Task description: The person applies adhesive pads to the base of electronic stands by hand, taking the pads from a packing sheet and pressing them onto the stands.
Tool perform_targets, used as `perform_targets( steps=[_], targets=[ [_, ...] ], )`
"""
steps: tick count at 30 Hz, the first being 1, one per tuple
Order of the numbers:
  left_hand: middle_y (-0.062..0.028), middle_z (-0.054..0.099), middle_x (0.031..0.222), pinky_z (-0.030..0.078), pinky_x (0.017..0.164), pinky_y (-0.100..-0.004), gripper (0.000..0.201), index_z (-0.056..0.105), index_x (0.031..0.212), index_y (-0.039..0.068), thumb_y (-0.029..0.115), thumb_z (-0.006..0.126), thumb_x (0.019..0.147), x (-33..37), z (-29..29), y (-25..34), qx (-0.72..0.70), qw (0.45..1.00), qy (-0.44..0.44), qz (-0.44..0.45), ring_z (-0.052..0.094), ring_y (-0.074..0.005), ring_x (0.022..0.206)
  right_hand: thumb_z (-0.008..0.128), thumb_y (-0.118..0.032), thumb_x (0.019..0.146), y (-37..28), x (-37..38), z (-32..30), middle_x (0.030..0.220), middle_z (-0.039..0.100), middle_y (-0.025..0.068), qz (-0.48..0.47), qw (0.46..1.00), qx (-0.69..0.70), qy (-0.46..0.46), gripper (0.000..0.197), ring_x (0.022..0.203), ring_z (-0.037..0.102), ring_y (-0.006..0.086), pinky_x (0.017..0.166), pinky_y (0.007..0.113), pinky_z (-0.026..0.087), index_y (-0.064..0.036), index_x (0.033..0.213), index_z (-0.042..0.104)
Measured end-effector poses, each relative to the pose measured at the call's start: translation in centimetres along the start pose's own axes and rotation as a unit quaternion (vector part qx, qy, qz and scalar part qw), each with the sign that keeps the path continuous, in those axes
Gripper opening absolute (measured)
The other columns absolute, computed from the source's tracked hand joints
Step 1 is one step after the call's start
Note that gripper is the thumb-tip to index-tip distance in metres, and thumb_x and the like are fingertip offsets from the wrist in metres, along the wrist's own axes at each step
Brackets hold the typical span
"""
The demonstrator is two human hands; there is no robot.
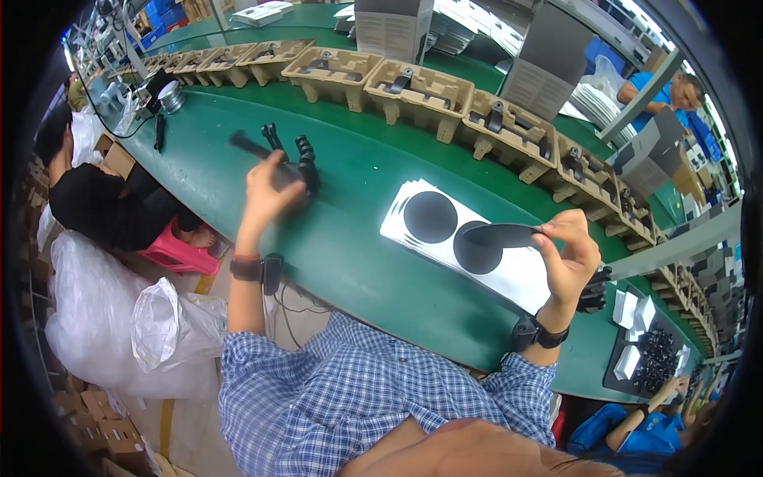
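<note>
My right hand (571,256) pinches the edge of a thin black round disc (509,235), which is tilted nearly edge-on. Under it lies a stack of white sheets (520,284) bearing more black discs, one at the left end (431,217) and another (479,253) partly covered by the raised one. My left hand (269,191) is closed around a dark, bar-like black part (249,145), smeared by motion. Right beside it on the green bench stand black pieces with a pronged top (273,135) and a ribbed, curved top (305,151); the fingers hide where these meet the held part.
Brown moulded trays (330,70) holding black parts line the far side of the green bench (350,262). A black tool (160,132) and a metal roll (171,96) lie at the left. Co-workers sit left and lower right; another works at the far right. Plastic bags (119,318) stand left.
</note>
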State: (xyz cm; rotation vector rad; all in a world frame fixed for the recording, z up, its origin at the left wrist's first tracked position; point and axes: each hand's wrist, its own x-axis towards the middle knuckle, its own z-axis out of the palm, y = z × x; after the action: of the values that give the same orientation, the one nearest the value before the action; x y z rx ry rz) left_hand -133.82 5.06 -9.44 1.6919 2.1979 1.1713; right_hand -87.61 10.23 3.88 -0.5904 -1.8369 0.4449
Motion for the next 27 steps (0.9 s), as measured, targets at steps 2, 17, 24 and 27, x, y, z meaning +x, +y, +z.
perform_targets(
  steps=[2,17,24,27],
  targets=[
    [-0.0108,0.050,0.133,0.040,0.097,-0.0335,0.063,0.045,0.135,0.002,0.023,0.069,0.081,0.2,-0.6,0.3,-0.190,0.967,0.168,-0.012,0.051,-0.0224,0.115,0.077,0.006,0.063,0.6,-0.2,-0.1,0.076,0.068,0.0069,0.007,1.000,-0.002,0.012,0.022,0.075,0.054,0.0180,0.066,0.027,0.043,-0.0008,0.082,0.068],
    [-0.0246,0.031,0.145,0.033,0.108,-0.0488,0.079,0.022,0.148,0.013,0.063,0.035,0.088,0.3,8.3,25.2,-0.837,0.356,-0.398,-0.122,0.036,-0.0368,0.133,0.069,-0.002,0.083,1.1,-0.6,3.4,0.086,0.064,0.0031,0.253,0.904,0.312,0.146,0.011,0.078,0.058,0.0084,0.072,0.020,0.045,0.0005,0.093,0.064],
    [-0.0191,0.038,0.143,0.038,0.106,-0.0455,0.076,0.022,0.148,0.014,0.062,0.027,0.090,-0.3,9.9,25.9,-0.801,0.384,-0.443,-0.123,0.047,-0.0307,0.125,0.067,-0.005,0.085,1.3,-0.8,4.9,0.091,0.066,0.0060,0.296,0.879,0.340,0.155,0.012,0.083,0.060,0.0098,0.082,0.022,0.044,0.0012,0.095,0.064],
    [-0.0178,0.040,0.142,0.039,0.105,-0.0454,0.074,0.022,0.148,0.013,0.061,0.026,0.091,-0.2,10.2,25.6,-0.806,0.378,-0.435,-0.135,0.049,-0.0296,0.123,0.067,-0.005,0.085,1.9,-0.8,5.7,0.091,0.066,0.0057,0.312,0.878,0.329,0.154,0.012,0.083,0.060,0.0096,0.083,0.022,0.044,0.0010,0.095,0.064]
  ],
)
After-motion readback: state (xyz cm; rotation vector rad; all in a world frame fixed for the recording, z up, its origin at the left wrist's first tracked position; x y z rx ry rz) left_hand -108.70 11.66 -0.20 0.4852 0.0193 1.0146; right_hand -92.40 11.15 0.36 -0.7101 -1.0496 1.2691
